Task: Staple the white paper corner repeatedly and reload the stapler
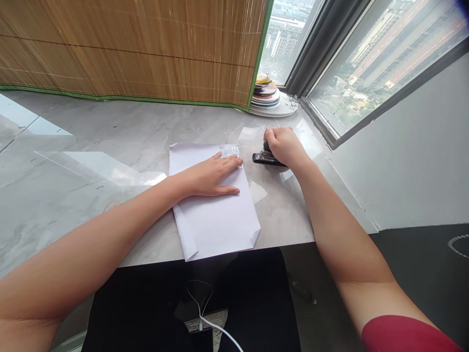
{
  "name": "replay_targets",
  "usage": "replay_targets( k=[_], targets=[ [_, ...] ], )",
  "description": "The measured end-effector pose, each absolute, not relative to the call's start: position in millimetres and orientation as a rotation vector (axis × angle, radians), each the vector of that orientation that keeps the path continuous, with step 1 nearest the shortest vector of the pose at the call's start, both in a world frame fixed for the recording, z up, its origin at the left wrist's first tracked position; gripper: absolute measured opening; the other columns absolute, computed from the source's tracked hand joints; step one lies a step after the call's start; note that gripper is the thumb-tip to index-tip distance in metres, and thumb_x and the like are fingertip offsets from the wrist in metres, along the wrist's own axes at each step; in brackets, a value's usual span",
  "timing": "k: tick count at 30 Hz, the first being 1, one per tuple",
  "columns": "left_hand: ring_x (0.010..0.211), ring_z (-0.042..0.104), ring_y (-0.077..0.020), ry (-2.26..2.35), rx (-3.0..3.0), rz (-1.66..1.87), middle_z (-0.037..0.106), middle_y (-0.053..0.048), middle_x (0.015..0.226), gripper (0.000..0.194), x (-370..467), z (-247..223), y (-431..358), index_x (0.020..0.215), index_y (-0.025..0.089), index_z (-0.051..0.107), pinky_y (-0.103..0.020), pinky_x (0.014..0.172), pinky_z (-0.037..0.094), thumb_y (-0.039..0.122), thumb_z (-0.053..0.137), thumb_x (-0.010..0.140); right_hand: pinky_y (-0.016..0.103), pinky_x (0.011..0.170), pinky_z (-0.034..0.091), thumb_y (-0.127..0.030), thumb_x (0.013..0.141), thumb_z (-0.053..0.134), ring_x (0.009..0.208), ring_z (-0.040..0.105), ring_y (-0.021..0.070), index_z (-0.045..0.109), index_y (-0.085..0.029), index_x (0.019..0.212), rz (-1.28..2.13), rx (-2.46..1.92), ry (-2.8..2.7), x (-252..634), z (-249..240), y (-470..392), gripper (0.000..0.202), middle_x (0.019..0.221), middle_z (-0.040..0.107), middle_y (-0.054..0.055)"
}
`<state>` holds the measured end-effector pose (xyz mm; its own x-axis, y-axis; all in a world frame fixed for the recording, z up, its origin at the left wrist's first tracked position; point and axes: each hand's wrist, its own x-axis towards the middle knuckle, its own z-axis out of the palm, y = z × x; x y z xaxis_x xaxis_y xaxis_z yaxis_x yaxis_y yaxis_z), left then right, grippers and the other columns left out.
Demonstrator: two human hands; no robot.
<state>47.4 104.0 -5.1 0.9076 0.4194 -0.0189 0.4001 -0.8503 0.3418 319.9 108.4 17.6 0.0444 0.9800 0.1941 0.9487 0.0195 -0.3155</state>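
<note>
While the left grip [217, 177] spreads flat over creased paper [220, 220], the right grip [286, 146] clasps a seemingly plastic stapler [265, 158].

Narrow gap between paper [220, 220] and stapler [264, 159], open tabletop [128, 127] leftward, blind [128, 49] and stacked plates [266, 97] blocking beyond.

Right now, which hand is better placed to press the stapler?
Probably the right hand: it holds the stapler, while the left hand lies flat on the white paper.
</note>
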Motion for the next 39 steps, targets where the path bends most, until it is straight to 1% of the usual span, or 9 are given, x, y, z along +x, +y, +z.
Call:
replay_targets(
  k=[3,7,14,18,23,28,32,37,39],
  targets=[
    [0.165,0.034,-0.0324,0.591,2.735,0.062,0.035,-0.013,0.179,0.081,47.7,-3.6,103.1,0.166,0.021,0.042,-0.050,0.139,0.013,0.074,0.047,0.105,0.042,0.087,0.044,-0.045,0.115,0.026,0.089,0.060,0.0296,0.067,-0.023,0.084,0.125,-1.979,-1.948,319.7,18.2,107.6,0.055,0.082,0.069,0.011],
    [0.165,0.033,-0.0324,0.592,2.744,0.074,0.036,-0.014,0.179,0.082,47.7,-4.1,103.2,0.167,0.020,0.040,-0.051,0.139,0.014,0.073,0.047,0.105,0.042,0.086,0.044,-0.045,0.115,0.027,0.089,0.060,0.0293,0.067,-0.023,0.085,0.132,-1.979,-1.943,319.3,18.4,107.5,0.054,0.082,0.069,0.011],
    [0.166,0.031,-0.0323,0.583,2.738,0.090,0.035,-0.014,0.179,0.079,47.1,-5.5,103.9,0.165,0.021,0.044,-0.051,0.139,0.012,0.072,0.050,0.105,0.043,0.087,0.044,-0.043,0.114,0.027,0.092,0.060,0.0306,0.068,-0.023,0.086,0.140,-1.964,-1.941,319.2,17.9,108.5,0.053,0.082,0.069,0.012],
    [0.167,0.030,-0.0325,0.584,2.737,0.086,0.035,-0.014,0.179,0.080,47.4,-5.5,103.6,0.167,0.022,0.041,-0.051,0.139,0.012,0.072,0.049,0.105,0.043,0.087,0.044,-0.046,0.114,0.026,0.091,0.061,0.0307,0.070,-0.023,0.089,0.131,-1.954,-1.939,320.3,16.1,109.3,0.056,0.081,0.069,0.012],
    [0.165,0.034,-0.0313,0.612,2.741,0.085,0.036,-0.016,0.178,0.087,47.8,-6.3,103.6,0.171,0.020,0.032,-0.049,0.139,0.014,0.073,0.049,0.104,0.043,0.085,0.045,-0.050,0.114,0.026,0.089,0.061,0.0305,0.069,-0.023,0.089,0.132,-1.949,-1.934,321.2,15.4,109.8,0.057,0.079,0.068,0.011],
    [0.166,0.031,-0.0324,0.601,2.746,0.065,0.034,-0.015,0.179,0.084,47.8,-4.6,103.2,0.169,0.020,0.036,-0.050,0.139,0.013,0.072,0.048,0.105,0.043,0.086,0.045,-0.046,0.114,0.026,0.090,0.061,0.0303,0.069,-0.023,0.088,0.136,-1.969,-1.938,320.0,17.3,108.8,0.055,0.081,0.068,0.011],
    [0.167,0.030,-0.0329,0.591,2.740,0.065,0.034,-0.013,0.180,0.080,47.9,-3.4,102.9,0.167,0.022,0.040,-0.051,0.139,0.013,0.072,0.048,0.105,0.043,0.085,0.045,-0.047,0.114,0.025,0.088,0.060,0.0306,0.069,-0.023,0.089,0.141,-1.967,-1.934,319.6,17.4,108.1,0.056,0.078,0.067,0.011],
    [0.166,0.031,-0.0327,0.606,2.734,0.066,0.035,-0.014,0.179,0.085,47.8,-4.6,103.3,0.170,0.021,0.036,-0.051,0.139,0.013,0.074,0.047,0.104,0.043,0.085,0.045,-0.045,0.114,0.027,0.089,0.060,0.0306,0.069,-0.023,0.088,0.148,-1.964,-1.934,320.4,16.4,108.7,0.053,0.079,0.067,0.011],
    [0.166,0.031,-0.0327,0.600,2.739,0.075,0.035,-0.014,0.179,0.084,47.7,-5.2,103.5,0.169,0.022,0.037,-0.051,0.139,0.013,0.074,0.047,0.104,0.043,0.086,0.044,-0.044,0.114,0.028,0.089,0.059,0.0304,0.069,-0.023,0.088,0.144,-1.966,-1.935,320.6,16.1,109.0,0.053,0.080,0.067,0.011]
  ],
)
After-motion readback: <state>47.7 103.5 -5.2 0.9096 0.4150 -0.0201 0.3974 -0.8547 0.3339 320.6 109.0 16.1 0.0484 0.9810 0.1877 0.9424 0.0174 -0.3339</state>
